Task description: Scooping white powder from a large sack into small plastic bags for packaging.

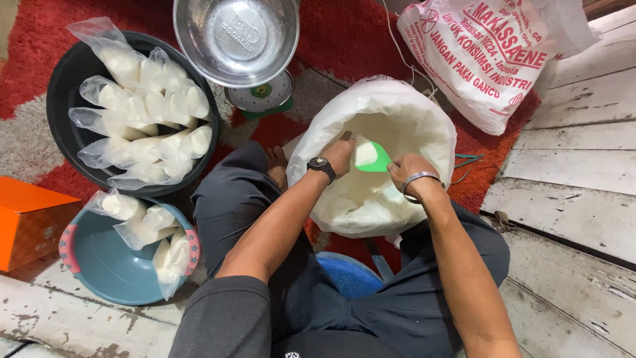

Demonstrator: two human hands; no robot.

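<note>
Head view, looking down on a person seated on the floor. At centre frame a large white sack [377, 119] stands open, partly filled with a white granular substance. The right hand [409, 171] is closed around the handle of a green scoop [372, 159], whose bowl carries a load of the white substance just inside the sack mouth. The left hand [339, 154], with a wristwatch on its wrist, has its fingers curled over the sack's near rim, apparently holding a small clear bag open against the scoop; the bag itself is hard to make out. At upper left, a black basin [66, 93] holds many filled, twisted plastic bags [142, 119]; below it, a blue basin [99, 258] holds a few more and has room to spare. A weighing scale with a steel pan [235, 36] sits at top centre, a printed sack [483, 59] at upper right. Judged from these quantities, packing appears well advanced, yet much of the substance remains in the sack.
</note>
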